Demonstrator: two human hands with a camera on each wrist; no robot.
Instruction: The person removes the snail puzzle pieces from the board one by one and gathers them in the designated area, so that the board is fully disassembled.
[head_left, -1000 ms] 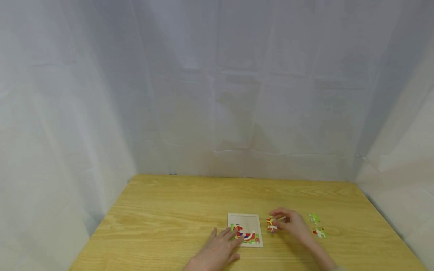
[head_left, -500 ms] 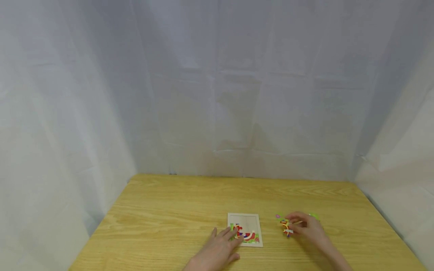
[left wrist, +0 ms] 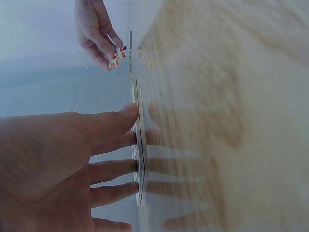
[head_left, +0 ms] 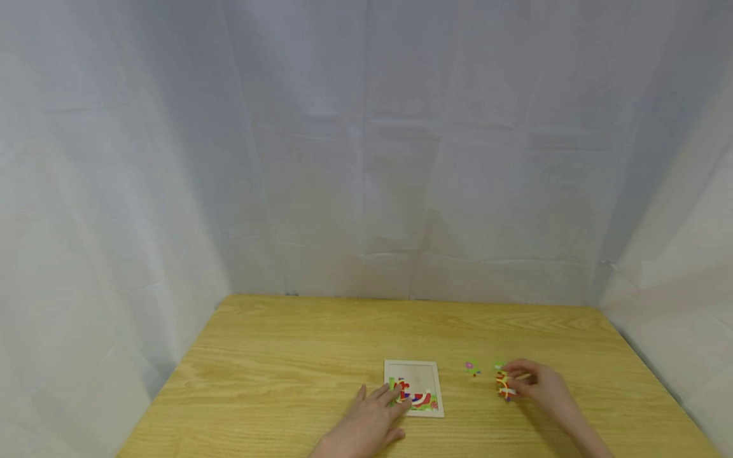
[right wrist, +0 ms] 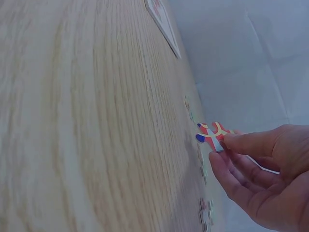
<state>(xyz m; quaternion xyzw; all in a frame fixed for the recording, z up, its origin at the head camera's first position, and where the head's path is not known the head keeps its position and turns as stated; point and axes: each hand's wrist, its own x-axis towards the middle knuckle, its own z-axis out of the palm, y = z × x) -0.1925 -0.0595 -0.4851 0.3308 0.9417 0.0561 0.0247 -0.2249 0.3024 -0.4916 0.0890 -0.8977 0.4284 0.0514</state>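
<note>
A pale wooden puzzle tray (head_left: 439,389) lies on the table, with several red, white and green pieces fitted along its near side and left. Over its lower left corner rests my left hand (head_left: 369,421), fingers straight and spread; the left wrist view shows the fingertips and thumb along the tray's edge (left wrist: 140,145). My right hand (head_left: 541,385), off to the right, pinches a puzzle piece (right wrist: 212,135) between thumb and fingers. That piece is red, yellow, white and blue, raised and tilted above the table.
Loose puzzle pieces lie right of the tray: one with a pink flower (head_left: 470,366) and a green one (head_left: 498,365) partly behind the right hand. The right wrist view shows further pieces (right wrist: 206,212) below that hand. White sheeting (head_left: 366,191) hangs around the wooden table (head_left: 275,369).
My right hand has moved right, away from the tray, carrying the pinched puzzle piece. The flower piece has come into view behind it. The left hand stays in place.
</note>
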